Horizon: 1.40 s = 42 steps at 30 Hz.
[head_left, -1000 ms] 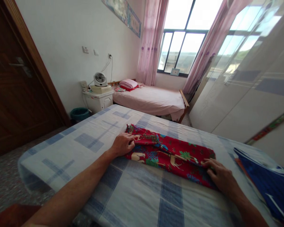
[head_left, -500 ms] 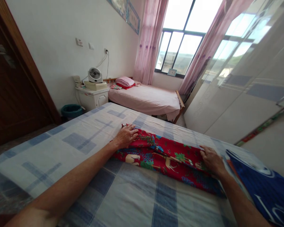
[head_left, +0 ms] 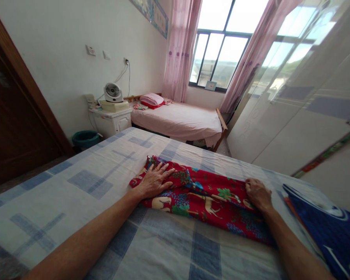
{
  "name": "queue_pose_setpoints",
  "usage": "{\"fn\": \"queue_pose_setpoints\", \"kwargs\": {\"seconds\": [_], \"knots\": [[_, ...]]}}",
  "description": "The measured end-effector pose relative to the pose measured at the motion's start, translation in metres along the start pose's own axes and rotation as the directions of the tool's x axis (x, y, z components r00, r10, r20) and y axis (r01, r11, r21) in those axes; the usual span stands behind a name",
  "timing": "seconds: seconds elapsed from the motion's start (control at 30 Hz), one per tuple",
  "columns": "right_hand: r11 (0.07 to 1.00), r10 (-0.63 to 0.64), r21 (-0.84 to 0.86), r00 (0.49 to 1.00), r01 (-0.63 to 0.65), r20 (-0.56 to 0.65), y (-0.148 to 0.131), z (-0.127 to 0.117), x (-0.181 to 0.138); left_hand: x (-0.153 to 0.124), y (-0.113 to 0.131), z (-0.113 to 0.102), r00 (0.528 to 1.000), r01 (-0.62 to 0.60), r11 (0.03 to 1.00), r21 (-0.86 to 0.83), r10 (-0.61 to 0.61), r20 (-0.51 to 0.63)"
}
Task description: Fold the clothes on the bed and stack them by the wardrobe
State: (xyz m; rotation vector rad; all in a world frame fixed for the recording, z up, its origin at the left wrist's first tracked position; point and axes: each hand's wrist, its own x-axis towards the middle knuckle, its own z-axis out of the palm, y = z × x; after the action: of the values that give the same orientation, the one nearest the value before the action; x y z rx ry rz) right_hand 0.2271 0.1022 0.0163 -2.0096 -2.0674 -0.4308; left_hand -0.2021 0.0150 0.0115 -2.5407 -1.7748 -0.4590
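A red cloth (head_left: 204,200) printed with animals and green and blue plants lies folded into a long strip across the checked bed sheet (head_left: 160,235). Whether it is a garment cannot be made out. My left hand (head_left: 155,182) rests flat on its left end, palm down with the fingers spread. At the right end, my right hand (head_left: 258,193) has its fingers curled over the far edge of the cloth, gripping it; the fingertips are partly hidden. A dark blue cloth or bag (head_left: 329,225) with white lettering lies right of my right forearm.
Beyond the bed stands a second bed (head_left: 181,118) with a pink sheet and a folded pillow (head_left: 151,99). A small fan (head_left: 113,92) sits on a box on the white nightstand (head_left: 116,120), near a green bin (head_left: 86,139). A glossy wardrobe (head_left: 282,128) lines the right side.
My left hand has slid slightly nearer and flattened, its fingers spreading, and more of the cloth's left end shows. My right hand's fingers have curled in at the far edge.
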Motion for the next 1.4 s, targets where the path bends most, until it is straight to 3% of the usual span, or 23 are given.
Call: {"fn": "queue_pose_setpoints", "kwargs": {"seconds": [0.13, 0.23, 0.3, 0.4, 0.47, 0.57, 0.73, 0.9, 1.03, 1.23, 1.3, 1.4], "knots": [[0.995, -0.096, 0.003, 0.994, 0.097, -0.042, -0.035, -0.005, -0.023, 0.0, -0.001, -0.001, 1.0, -0.006, 1.0, 0.018, 0.006, -0.015], [0.97, -0.243, 0.015, 0.967, 0.243, 0.072, -0.048, -0.004, -0.046, 0.0, 0.0, -0.002, 1.0, 0.014, 0.999, 0.033, -0.014, -0.004], [0.969, -0.244, 0.005, 0.959, 0.246, 0.142, -0.041, -0.001, -0.059, 0.0, 0.0, -0.002, 1.0, 0.027, 0.999, 0.038, -0.027, 0.006], [0.996, -0.074, -0.041, 0.99, 0.079, 0.117, -0.017, 0.004, -0.07, 0.0, -0.004, -0.005, 0.999, 0.048, 0.999, 0.012, -0.048, 0.014], [0.999, -0.02, -0.047, 0.997, 0.024, 0.079, -0.001, 0.007, -0.072, -0.001, -0.012, -0.01, 0.99, 0.132, 0.99, -0.042, -0.134, -0.039], [0.996, -0.077, -0.031, 0.995, 0.079, 0.07, 0.01, 0.009, -0.072, -0.009, -0.027, -0.022, 0.942, 0.307, 0.944, -0.12, -0.319, -0.105], [0.998, -0.062, -0.025, 0.998, 0.063, 0.029, 0.007, 0.011, -0.072, -0.023, -0.051, -0.043, 0.884, 0.466, 0.876, -0.126, -0.467, 0.02], [0.997, -0.071, -0.013, 0.997, 0.072, 0.01, 0.004, 0.011, -0.073, -0.022, -0.059, -0.054, 0.802, 0.597, 0.774, -0.212, -0.57, 0.178], [0.998, -0.067, -0.005, 0.998, 0.067, -0.018, 0.003, 0.009, -0.073, -0.022, -0.053, -0.057, 0.762, 0.648, 0.661, -0.378, -0.567, 0.313], [1.0, -0.009, 0.015, 0.997, 0.01, -0.077, -0.002, 0.003, -0.074, -0.03, -0.034, -0.058, 0.738, 0.669, 0.442, -0.598, -0.493, 0.46], [0.999, -0.01, 0.039, 0.991, 0.015, -0.132, -0.015, -0.007, -0.073, -0.032, -0.029, -0.061, 0.731, 0.67, 0.382, -0.636, -0.487, 0.478], [0.985, -0.109, 0.113, 0.976, 0.131, -0.189, -0.053, -0.028, -0.074, -0.033, -0.025, -0.067, 0.736, 0.663, 0.325, -0.675, -0.448, 0.507]]}}
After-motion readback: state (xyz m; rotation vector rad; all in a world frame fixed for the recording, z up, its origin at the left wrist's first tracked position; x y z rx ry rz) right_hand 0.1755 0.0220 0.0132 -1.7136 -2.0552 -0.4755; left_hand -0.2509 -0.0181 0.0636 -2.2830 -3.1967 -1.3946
